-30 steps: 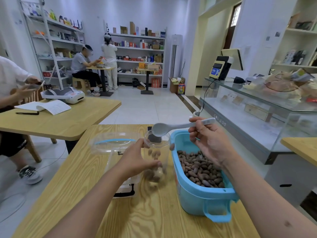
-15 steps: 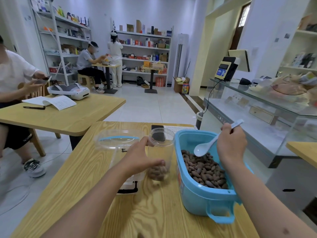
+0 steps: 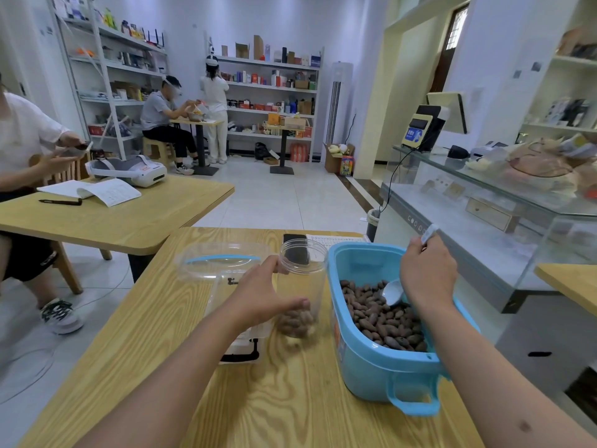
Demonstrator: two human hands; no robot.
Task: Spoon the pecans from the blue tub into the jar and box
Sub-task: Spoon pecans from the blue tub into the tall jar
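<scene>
- Head view: left hand (image 3: 258,295) has its fingers wrapped round the clear plastic jar (image 3: 302,286), upright on the wooden bench (image 3: 265,399), a few pecans at its bottom.
- Right hand (image 3: 428,273) fingers clamp the white plastic spoon (image 3: 392,291), bowl dipped among brown pecans (image 3: 381,318) in the blue plastic tub (image 3: 371,367).
- Clear lidded plastic box (image 3: 219,263) sits behind the left fingers.

Jar (image 3: 302,286) stands mid-table (image 3: 290,399), touching the tub's (image 3: 371,367) left wall. Tub sits along the table's right edge, pecans (image 3: 381,318) inside it, spoon (image 3: 392,291) bowl resting on the pecans at the tub's far right. Box (image 3: 223,270) just left of jar, toward the left edge. Phone (image 3: 295,247) behind jar, near the far edge. More pecans in the jar's bottom.
</scene>
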